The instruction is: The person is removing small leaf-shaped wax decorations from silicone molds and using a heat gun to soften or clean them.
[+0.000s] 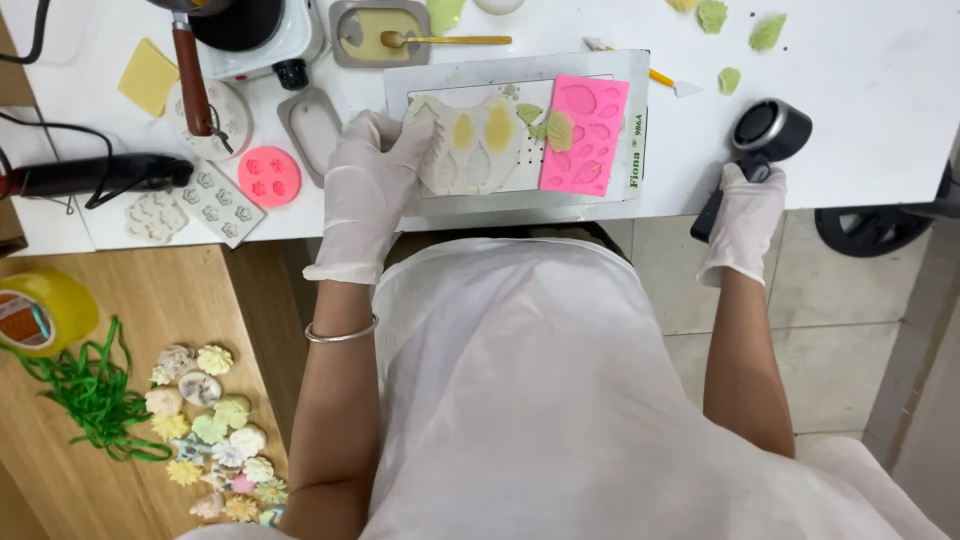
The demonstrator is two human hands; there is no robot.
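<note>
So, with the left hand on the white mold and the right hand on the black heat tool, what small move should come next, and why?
Probably bring the black heat tool over to the white mold. The right hand grips its handle at the table's edge, away from the mold, while the left hand steadies the mold, whose leaf cavities hold yellow filling.

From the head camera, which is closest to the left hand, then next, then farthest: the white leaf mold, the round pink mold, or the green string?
1. White leaf mold: under the left hand, touching its fingers.
2. Round pink mold: on the white table, just to the left in the picture.
3. Green string: far down-left, on the wooden surface.
</note>
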